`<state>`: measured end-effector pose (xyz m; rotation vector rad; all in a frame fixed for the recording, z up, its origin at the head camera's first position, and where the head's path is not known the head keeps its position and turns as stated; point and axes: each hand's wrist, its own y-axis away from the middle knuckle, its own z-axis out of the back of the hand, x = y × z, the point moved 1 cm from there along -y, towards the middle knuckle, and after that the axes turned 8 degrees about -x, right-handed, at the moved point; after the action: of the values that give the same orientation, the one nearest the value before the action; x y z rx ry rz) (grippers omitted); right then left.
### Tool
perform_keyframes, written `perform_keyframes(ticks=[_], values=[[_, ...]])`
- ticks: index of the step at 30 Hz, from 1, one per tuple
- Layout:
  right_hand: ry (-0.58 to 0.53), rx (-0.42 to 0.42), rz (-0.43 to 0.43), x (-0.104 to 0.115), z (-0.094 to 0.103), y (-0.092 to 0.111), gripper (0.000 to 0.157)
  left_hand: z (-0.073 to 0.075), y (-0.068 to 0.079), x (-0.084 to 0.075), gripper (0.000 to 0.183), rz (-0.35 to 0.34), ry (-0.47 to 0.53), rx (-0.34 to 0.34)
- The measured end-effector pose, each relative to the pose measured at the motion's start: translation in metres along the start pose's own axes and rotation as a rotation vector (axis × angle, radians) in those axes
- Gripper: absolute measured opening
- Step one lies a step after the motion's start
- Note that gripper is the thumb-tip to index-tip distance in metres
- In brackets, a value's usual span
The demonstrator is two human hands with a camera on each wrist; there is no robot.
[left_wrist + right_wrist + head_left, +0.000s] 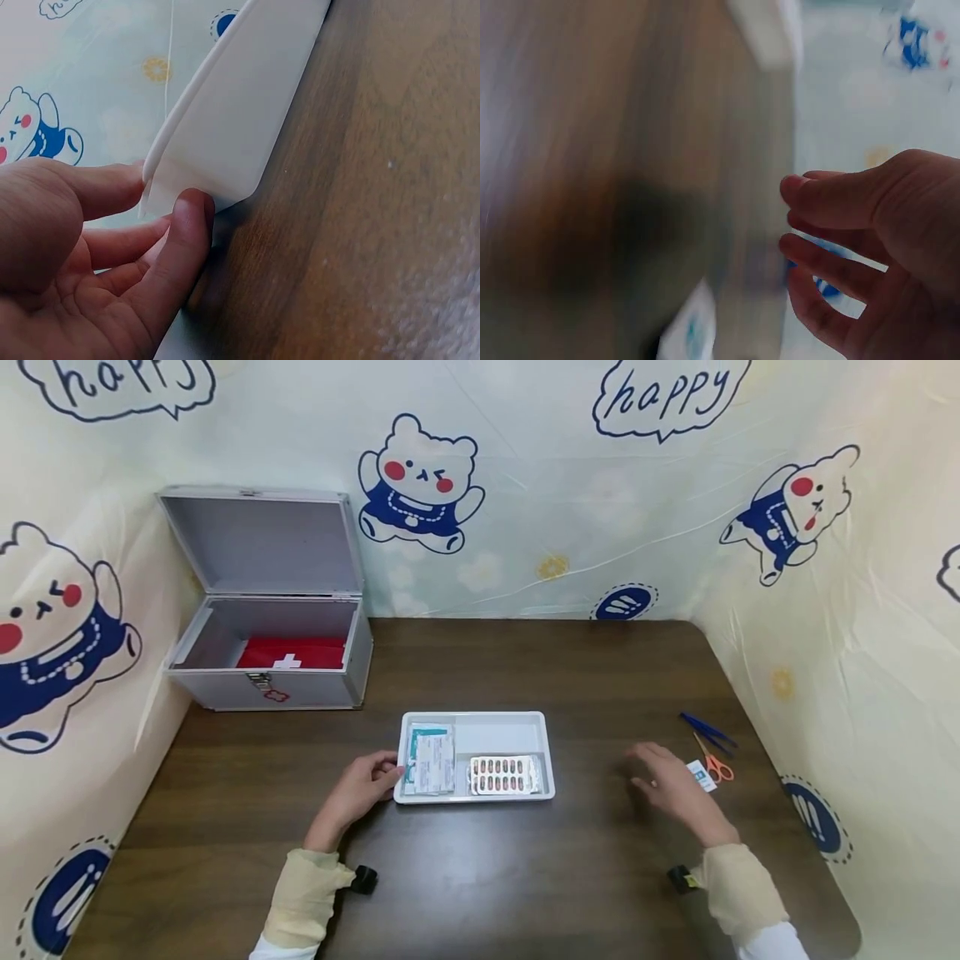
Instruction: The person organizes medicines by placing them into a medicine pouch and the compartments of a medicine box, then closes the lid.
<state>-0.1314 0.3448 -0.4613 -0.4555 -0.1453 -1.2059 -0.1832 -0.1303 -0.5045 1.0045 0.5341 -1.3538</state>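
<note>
My left hand (367,787) pinches the left edge of a white divided tray (498,732) on the table. In the left wrist view, the thumb and a finger of this hand (112,255) meet the tray's rim and outer wall (225,112). White-and-teal packets (431,762) fill the tray's left compartment, and blister packs of capsules (504,775) lie in the lower right one. Over the table to the right of the tray, my right hand (671,785) holds nothing, its fingers loosely bent. Near it lies a small white-and-blue packet (702,775), partly covered by the hand.
Orange-handled scissors (718,768) and blue tweezers (708,732) lie beyond the right hand. At the back left stands an open silver case (360,668) with a red pouch (307,652) inside. Printed sheeting (540,510) walls the table's back and sides.
</note>
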Motion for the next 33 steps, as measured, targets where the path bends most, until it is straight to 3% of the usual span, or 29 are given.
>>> perform_keyframes(ticks=[6, 11, 19, 22, 28, 33], values=[[0.128, 0.068, -0.038, -0.048, 0.014, 0.025, 0.049, 0.000, 0.000, 0.003, 0.043, -0.004, 0.003, 0.000], [0.176, 0.118, -0.003, -0.066, 0.012, 0.030, 0.049, 0.000, 0.000, 0.002, 0.044, -0.001, 0.006, 0.001], [0.206, 0.237, -0.201, -0.073, 0.006, 0.021, 0.042, -0.001, 0.000, 0.000, 0.044, -0.003, 0.023, 0.007], [0.208, 0.252, -0.235, -0.075, 0.006, 0.018, 0.043, -0.001, 0.000, 0.001, 0.044, -0.013, 0.028, 0.011], [0.116, 0.205, -0.201, -0.071, 0.002, 0.021, 0.042, -0.001, 0.001, 0.002, 0.042, -0.025, 0.033, 0.017], [0.059, 0.147, -0.257, -0.064, -0.001, 0.022, 0.027, 0.001, 0.002, 0.000, 0.042, -0.026, 0.033, 0.012]])
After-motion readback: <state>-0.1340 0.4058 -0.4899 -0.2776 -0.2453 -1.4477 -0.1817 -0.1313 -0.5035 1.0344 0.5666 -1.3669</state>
